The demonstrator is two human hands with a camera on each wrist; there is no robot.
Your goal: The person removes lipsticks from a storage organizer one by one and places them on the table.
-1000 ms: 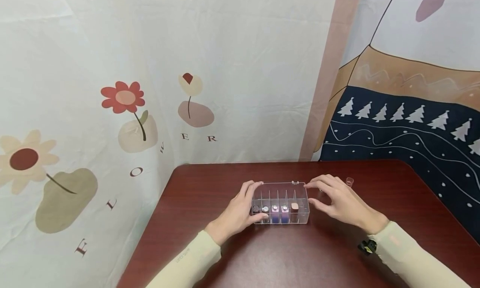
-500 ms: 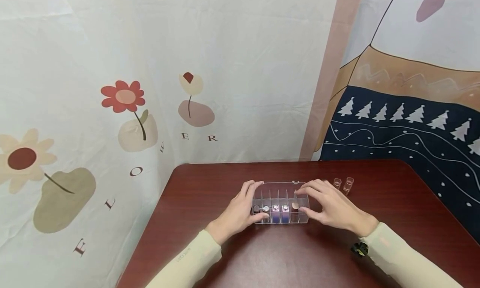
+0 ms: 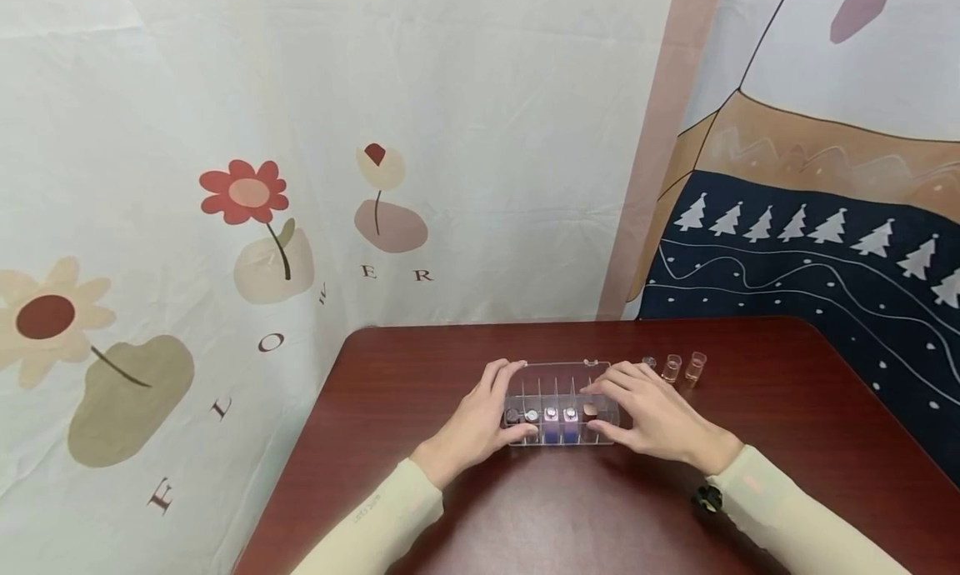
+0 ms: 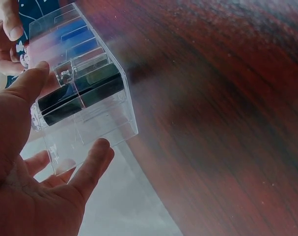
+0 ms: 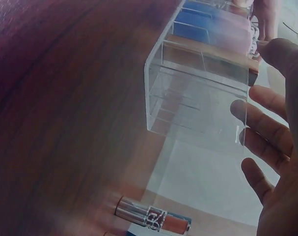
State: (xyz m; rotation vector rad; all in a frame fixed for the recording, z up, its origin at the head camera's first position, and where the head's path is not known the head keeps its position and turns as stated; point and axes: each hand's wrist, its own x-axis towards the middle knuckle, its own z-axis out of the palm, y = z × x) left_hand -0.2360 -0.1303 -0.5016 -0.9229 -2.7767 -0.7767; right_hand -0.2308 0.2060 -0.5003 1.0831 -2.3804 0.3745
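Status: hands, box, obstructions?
Left hand grips clear box, left end. Right hand over right end, fingers spread. Cosmetics inside. Small tubes beyond right hand, possible snag.

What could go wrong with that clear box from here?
Three things, perhaps. The right hand is over the right end of the box, close to the brown tube, so it might nudge it. The loose tubes are just beyond that hand, so a backward swing could knock them. And if the left hand, at the other end, lifts unevenly, the box might tilt and its contents could shift.
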